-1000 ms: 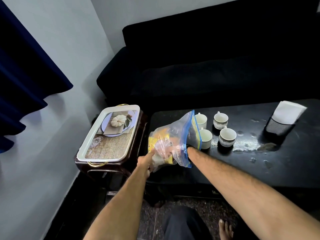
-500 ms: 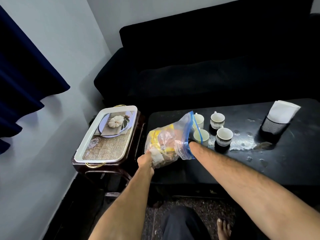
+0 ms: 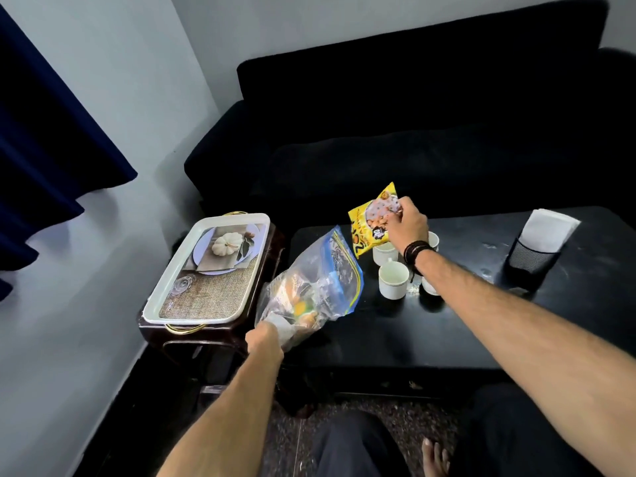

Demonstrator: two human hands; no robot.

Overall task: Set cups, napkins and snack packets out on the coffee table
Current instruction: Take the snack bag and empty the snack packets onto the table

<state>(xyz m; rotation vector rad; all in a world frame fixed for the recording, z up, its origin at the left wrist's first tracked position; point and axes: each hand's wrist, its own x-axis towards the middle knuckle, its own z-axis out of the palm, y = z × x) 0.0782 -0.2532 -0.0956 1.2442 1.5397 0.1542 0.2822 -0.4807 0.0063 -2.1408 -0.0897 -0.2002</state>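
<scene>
Right hand [image 3: 406, 223] pinching yellow packet [image 3: 370, 222] above cups [image 3: 392, 277], probably for placing; left hand [image 3: 263, 339] gripping bag [image 3: 309, 287] bottom, steadying it.

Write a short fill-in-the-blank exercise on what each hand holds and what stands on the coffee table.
1. The right hand holds a ____ snack packet above the cups.
2. The left hand holds a clear zip ____.
3. White napkins stand in a black mesh ____.

Missing words: yellow; bag; holder
</scene>
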